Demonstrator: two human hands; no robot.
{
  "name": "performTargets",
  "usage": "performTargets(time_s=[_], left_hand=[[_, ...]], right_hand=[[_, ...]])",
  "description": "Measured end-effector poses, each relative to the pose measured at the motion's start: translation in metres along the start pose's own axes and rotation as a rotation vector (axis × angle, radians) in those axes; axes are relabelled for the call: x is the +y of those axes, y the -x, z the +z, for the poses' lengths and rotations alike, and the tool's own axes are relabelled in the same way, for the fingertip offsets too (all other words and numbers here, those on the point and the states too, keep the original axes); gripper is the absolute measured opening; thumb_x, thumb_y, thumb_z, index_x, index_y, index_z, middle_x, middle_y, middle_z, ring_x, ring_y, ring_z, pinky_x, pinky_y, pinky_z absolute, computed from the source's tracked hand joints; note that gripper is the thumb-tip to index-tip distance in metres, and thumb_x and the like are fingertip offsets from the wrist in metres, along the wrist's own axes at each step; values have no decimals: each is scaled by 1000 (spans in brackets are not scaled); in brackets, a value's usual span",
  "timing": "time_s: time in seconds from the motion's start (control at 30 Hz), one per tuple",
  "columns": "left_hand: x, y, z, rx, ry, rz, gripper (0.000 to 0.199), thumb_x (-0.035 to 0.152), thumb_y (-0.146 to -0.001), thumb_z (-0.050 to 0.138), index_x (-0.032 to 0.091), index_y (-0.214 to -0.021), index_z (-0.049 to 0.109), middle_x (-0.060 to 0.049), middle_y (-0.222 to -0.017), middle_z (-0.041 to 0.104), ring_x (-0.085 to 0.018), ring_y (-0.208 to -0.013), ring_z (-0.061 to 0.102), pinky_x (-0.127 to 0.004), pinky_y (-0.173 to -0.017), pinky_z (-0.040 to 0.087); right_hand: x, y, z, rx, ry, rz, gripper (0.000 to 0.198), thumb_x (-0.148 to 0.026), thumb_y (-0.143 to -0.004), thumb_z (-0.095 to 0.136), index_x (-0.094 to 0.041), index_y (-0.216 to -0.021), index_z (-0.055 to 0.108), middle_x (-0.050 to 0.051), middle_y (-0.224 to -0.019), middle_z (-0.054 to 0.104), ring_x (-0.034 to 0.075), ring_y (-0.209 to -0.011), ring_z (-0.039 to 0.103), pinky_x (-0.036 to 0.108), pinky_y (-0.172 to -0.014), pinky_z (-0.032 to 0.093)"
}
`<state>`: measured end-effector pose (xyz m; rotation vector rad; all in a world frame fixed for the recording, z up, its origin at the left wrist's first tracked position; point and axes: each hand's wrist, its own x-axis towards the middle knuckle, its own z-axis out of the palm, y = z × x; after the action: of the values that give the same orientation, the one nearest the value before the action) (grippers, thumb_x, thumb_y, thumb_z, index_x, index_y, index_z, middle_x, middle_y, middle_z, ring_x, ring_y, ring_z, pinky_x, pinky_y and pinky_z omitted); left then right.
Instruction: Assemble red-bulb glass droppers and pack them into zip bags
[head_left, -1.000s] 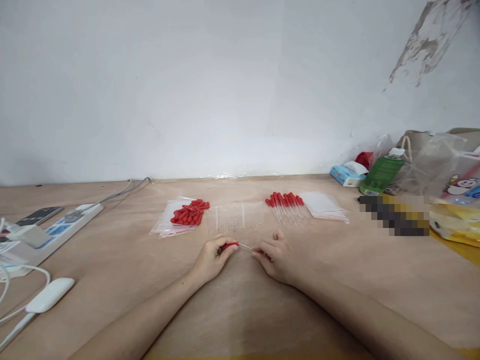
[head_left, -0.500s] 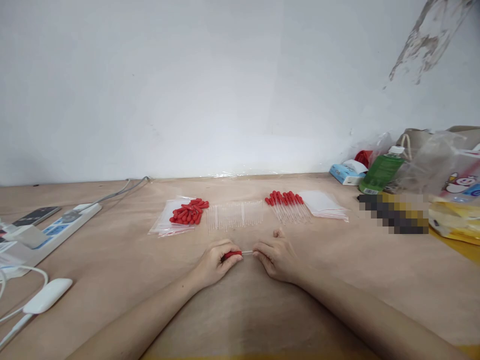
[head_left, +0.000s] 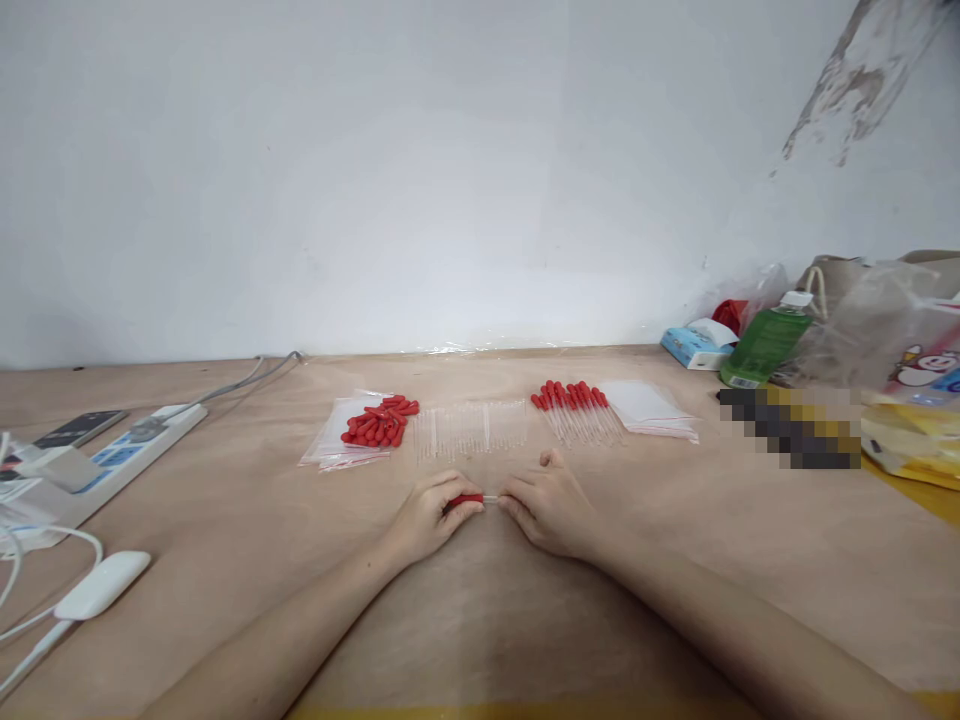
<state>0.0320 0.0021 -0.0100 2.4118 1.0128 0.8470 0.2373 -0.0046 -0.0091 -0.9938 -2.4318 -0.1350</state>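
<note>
My left hand [head_left: 437, 515] is closed around a red rubber dropper bulb [head_left: 470, 498]. From the right, my right hand [head_left: 546, 505] pinches a thin clear dropper tube [head_left: 490, 499], whose left end meets the bulb's mouth. Beyond my left hand, a heap of red bulbs [head_left: 381, 424] lies on clear zip bags [head_left: 322, 440]. Loose clear tubes [head_left: 471, 428] lie side by side in the middle. Past my right hand, droppers with red bulbs fitted [head_left: 576, 410] lie in a row.
A stack of white zip bags [head_left: 651, 408] lies right of the droppers. Further right stand a tissue pack [head_left: 694, 347], a green bottle [head_left: 766, 343] and plastic bags [head_left: 862, 330]. On the left are a power strip [head_left: 142, 455], a phone [head_left: 81, 429] and a white adapter [head_left: 105, 585] with cables.
My hands have come slightly closer together, and less of the tube shows between them. Both appear a little higher in the picture.
</note>
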Motion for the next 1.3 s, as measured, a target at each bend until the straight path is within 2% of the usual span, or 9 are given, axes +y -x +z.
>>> performTargets(time_s=[0.1, 0.2, 0.33, 0.43, 0.67, 0.87, 1.13, 1.23, 1.3], left_hand=[[-6, 1, -2, 59, -11, -68, 25, 31, -80, 54, 21, -103, 56, -2, -87, 56, -12, -72, 52, -24, -66, 43], [-11, 2, -3, 106, -21, -153, 45, 30, -76, 57, 23, -119, 44, -2, -90, 52, -11, -68, 48, -24, -63, 43], [-11, 1, -4, 39, -63, -167, 31, 30, -79, 52, 21, -108, 51, -2, -85, 52, -12, -70, 48, -26, -65, 43], [-9, 0, -5, 14, -98, -157, 23, 31, -79, 51, 19, -97, 57, -3, -81, 52, -13, -70, 49, -27, -65, 42], [-8, 0, -6, -3, -93, -137, 18, 30, -80, 49, 18, -90, 59, -3, -82, 54, -12, -67, 48, -25, -62, 41], [-12, 0, -5, 5, -98, -125, 18, 31, -81, 49, 19, -90, 59, -4, -82, 55, -12, -67, 49, -26, -63, 41], [-9, 1, -2, 0, -131, -119, 19, 31, -81, 49, 20, -92, 59, -4, -85, 56, -13, -69, 51, -26, -63, 41], [-10, -1, -5, 86, -209, -129, 18, 32, -81, 49, 21, -89, 59, -3, -85, 56, -14, -73, 52, -27, -66, 42], [-17, -3, -15, 241, -367, -165, 16, 34, -80, 51, 21, -80, 60, -3, -83, 57, -17, -77, 52, -30, -70, 40]], right_hand=[[3, -1, -10, -43, -3, 33, 18, -20, -82, 44, -18, -74, 60, 2, -73, 65, 14, -71, 52, 32, -73, 22], [17, -5, -19, -22, -66, 274, 19, -21, -81, 44, -21, -78, 63, 1, -74, 66, 14, -69, 54, 32, -74, 24], [47, -22, -23, 44, -29, 729, 31, -34, -82, 41, -19, -65, 63, 2, -65, 65, 16, -61, 55, 32, -70, 27], [65, -36, -16, 17, 111, 866, 34, -36, -81, 40, -20, -63, 63, 4, -66, 65, 18, -66, 56, 35, -75, 26], [78, -47, 12, -30, 214, 928, 32, -33, -78, 40, -17, -65, 65, 11, -69, 65, 23, -69, 58, 41, -79, 24], [78, -44, 13, -35, 195, 946, 38, -43, -80, 38, -18, -70, 66, 11, -73, 65, 24, -74, 57, 42, -82, 24], [64, -53, 17, -56, 156, 955, 31, -37, -79, 41, -20, -76, 67, 8, -76, 66, 20, -73, 58, 39, -86, 24], [64, -55, 18, -80, 175, 949, 29, -31, -78, 41, -17, -72, 66, 10, -73, 66, 21, -70, 59, 40, -81, 26], [65, -55, 17, -93, 185, 926, 28, -28, -77, 41, -15, -71, 66, 12, -73, 65, 23, -70, 59, 41, -79, 27]])
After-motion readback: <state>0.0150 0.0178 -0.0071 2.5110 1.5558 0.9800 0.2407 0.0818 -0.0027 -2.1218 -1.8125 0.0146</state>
